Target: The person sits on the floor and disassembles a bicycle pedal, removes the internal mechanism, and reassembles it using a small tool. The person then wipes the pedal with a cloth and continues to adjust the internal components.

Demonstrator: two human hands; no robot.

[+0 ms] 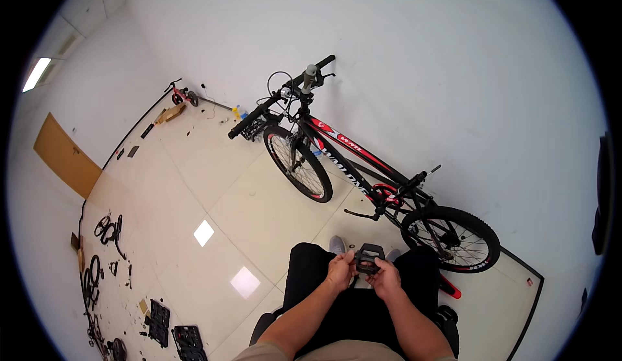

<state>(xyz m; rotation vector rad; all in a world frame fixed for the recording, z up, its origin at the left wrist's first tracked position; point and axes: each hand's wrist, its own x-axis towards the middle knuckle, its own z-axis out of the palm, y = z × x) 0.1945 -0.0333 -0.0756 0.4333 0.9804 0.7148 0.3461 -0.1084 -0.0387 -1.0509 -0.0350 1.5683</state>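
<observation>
Black and open-framed, a bicycle pedal (369, 255) sits between the two hands, above the lap of the seated person. The left hand (339, 271) grasps it at its left side, fingers and thumb drawn together there, while the right hand (387, 279) grasps its lower right side, thumb against the frame. How firmly either one squeezes, I cannot tell from here. Around them are bent knees in black trousers (308, 264), and a grey shoe (337, 244) shows just past the left hand, on the pale tiled floor (227, 186). Beyond the knees, a black bicycle (353, 146) with red and white markings stands near the floor's edge along the white wall (414, 56), its front wheel (298, 165) toward the left and its rear wheel (450, 239) close by the right knee. A black crank arm (363, 214) juts out from it. Over toward the floor's near left corner, two black tool cases (159, 322) lie open, and loose bicycle parts (111, 231) are strewn along the left edge. Farther up that side is a wooden door (68, 157), and at the far corner a small red bike (184, 95) stands beside some cardboard (170, 113)
</observation>
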